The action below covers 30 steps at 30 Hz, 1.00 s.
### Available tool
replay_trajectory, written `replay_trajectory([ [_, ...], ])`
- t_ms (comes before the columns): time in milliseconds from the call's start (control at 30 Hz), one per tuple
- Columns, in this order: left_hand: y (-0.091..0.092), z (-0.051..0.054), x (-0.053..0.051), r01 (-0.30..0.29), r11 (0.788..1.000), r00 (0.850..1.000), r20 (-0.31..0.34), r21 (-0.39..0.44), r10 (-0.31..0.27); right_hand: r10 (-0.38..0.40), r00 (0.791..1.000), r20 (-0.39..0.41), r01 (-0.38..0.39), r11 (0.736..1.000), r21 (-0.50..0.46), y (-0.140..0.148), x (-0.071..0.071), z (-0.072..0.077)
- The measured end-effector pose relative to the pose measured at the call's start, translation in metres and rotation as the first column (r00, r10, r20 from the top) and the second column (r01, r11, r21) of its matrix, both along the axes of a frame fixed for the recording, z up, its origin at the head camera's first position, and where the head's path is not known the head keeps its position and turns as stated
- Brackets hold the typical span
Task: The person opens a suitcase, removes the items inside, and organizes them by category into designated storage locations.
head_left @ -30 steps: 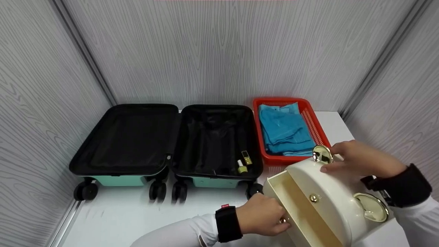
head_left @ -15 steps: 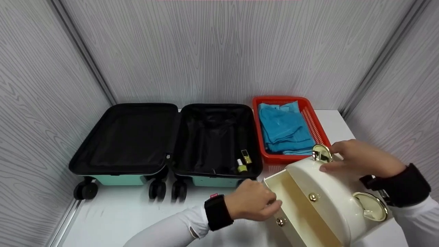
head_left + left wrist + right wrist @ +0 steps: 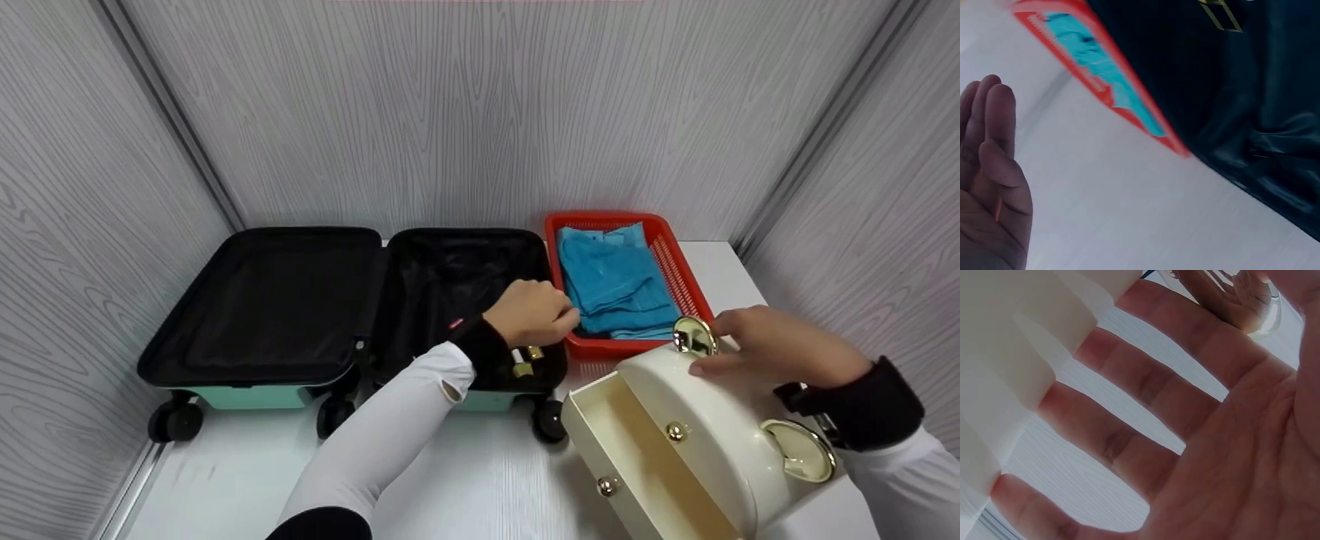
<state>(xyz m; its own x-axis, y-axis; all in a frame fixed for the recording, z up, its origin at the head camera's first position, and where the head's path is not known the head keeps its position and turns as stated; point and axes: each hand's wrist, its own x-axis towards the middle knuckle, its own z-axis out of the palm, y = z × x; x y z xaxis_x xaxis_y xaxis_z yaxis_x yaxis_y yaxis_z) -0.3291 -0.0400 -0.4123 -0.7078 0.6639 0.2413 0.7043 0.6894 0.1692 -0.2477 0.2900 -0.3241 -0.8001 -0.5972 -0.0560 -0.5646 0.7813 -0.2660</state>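
My left hand (image 3: 531, 311) hovers above the right half of an open suitcase (image 3: 420, 292), holding nothing. Its fingers look nearly straight in the left wrist view. Below it lie a small green bottle with a white cap (image 3: 522, 366) and a small gold-edged item (image 3: 1223, 15), partly covered in the head view. On the right stands a cream drawer box (image 3: 712, 427) with gold knobs and gold ear-like rings. Its drawer (image 3: 583, 442) is pulled out, and no contents show. My right hand (image 3: 784, 349) rests on the box, its spread fingertips touching the cream surface (image 3: 994, 337).
The suitcase's other half (image 3: 270, 307) lies flat at left. A red basket (image 3: 622, 348) with folded blue cloth (image 3: 615, 277) stands between suitcase and box. Grey wood-patterned walls (image 3: 420, 112) enclose the white table (image 3: 465, 480) at the back and sides.
My left hand has let go of the drawer's knob and moved up and left, over the suitcase. The drawer stays pulled out. My right hand keeps its place on the box.
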Motion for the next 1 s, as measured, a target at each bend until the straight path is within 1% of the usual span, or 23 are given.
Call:
replay_trajectory([
  [67, 0.002, -0.010, -0.014, -0.037, 0.999, 0.999, -0.001, -0.028, 0.037, -0.006, 1.000, -0.001, 0.006, 1.000, 0.007, 0.000, 0.001, 0.000],
  [133, 0.003, -0.022, -0.025, -0.084, 0.995, 0.996, 0.003, -0.061, 0.084, -0.012, 1.000, -0.004, 0.012, 1.000, 0.012, 0.000, 0.002, 0.001],
  [200, 0.004, -0.033, -0.034, -0.136, 0.985, 0.990, 0.027, -0.108, 0.139, -0.016, 1.000, -0.011, 0.017, 1.000, 0.016, -0.001, 0.003, 0.001],
  [233, 0.004, -0.038, -0.037, -0.161, 0.977, 0.984, 0.053, -0.136, 0.170, -0.016, 1.000, -0.014, 0.016, 1.000, 0.014, -0.001, 0.004, 0.001],
  [300, 0.004, -0.049, -0.045, -0.193, 0.959, 0.966, 0.130, -0.209, 0.222, -0.016, 1.000, -0.016, 0.016, 1.000, 0.006, -0.002, 0.005, 0.001],
  [333, 0.004, -0.058, -0.050, -0.201, 0.949, 0.956, 0.161, -0.244, 0.244, -0.014, 1.000, -0.018, 0.014, 1.000, 0.005, -0.003, 0.005, 0.001],
  [433, 0.003, -0.071, -0.057, -0.187, 0.925, 0.915, 0.282, -0.332, 0.287, -0.007, 1.000, -0.020, 0.007, 1.000, -0.002, -0.003, 0.006, 0.002],
  [467, 0.003, -0.080, -0.062, -0.177, 0.920, 0.906, 0.308, -0.349, 0.290, -0.007, 1.000, -0.017, 0.007, 1.000, 0.001, -0.003, 0.006, 0.002],
  [500, 0.002, -0.082, -0.061, -0.169, 0.915, 0.893, 0.335, -0.365, 0.299, -0.007, 1.000, -0.017, 0.007, 1.000, 0.004, -0.003, 0.006, 0.002],
  [533, 0.002, -0.082, -0.058, -0.163, 0.911, 0.886, 0.350, -0.379, 0.304, -0.015, 1.000, -0.013, 0.015, 1.000, 0.009, -0.003, 0.007, 0.002],
  [567, 0.001, -0.078, -0.051, -0.161, 0.907, 0.876, 0.367, -0.390, 0.314, -0.018, 1.000, -0.012, 0.018, 1.000, 0.012, -0.003, 0.006, 0.003],
  [633, 0.000, -0.074, -0.043, -0.173, 0.899, 0.866, 0.374, -0.401, 0.333, -0.026, 1.000, -0.007, 0.026, 1.000, 0.016, -0.004, 0.006, 0.003],
  [667, -0.001, -0.073, -0.039, -0.183, 0.897, 0.864, 0.370, -0.402, 0.342, -0.025, 1.000, -0.009, 0.025, 1.000, 0.016, -0.004, 0.006, 0.003],
  [700, -0.002, -0.066, -0.031, -0.194, 0.891, 0.861, 0.363, -0.412, 0.355, -0.025, 1.000, -0.012, 0.025, 1.000, 0.017, -0.004, 0.006, 0.003],
  [767, -0.002, -0.066, -0.027, -0.221, 0.884, 0.869, 0.328, -0.412, 0.370, -0.023, 1.000, -0.015, 0.023, 1.000, 0.016, -0.005, 0.006, 0.003],
  [833, -0.003, -0.068, -0.025, -0.235, 0.879, 0.871, 0.311, -0.416, 0.380, -0.030, 1.000, -0.009, 0.030, 0.999, 0.014, -0.005, 0.005, 0.003],
  [900, -0.004, -0.071, -0.026, -0.237, 0.877, 0.872, 0.306, -0.418, 0.382, -0.035, 0.999, -0.002, 0.035, 0.999, 0.015, -0.005, 0.005, 0.002],
  [967, -0.005, -0.074, -0.028, -0.231, 0.883, 0.868, 0.324, -0.408, 0.376, -0.039, 0.999, 0.009, 0.039, 0.999, 0.011, -0.005, 0.005, 0.002],
  [1000, -0.007, -0.087, -0.038, -0.226, 0.895, 0.867, 0.340, -0.384, 0.365, -0.038, 0.999, 0.011, 0.038, 0.999, 0.011, -0.005, 0.005, 0.001],
])
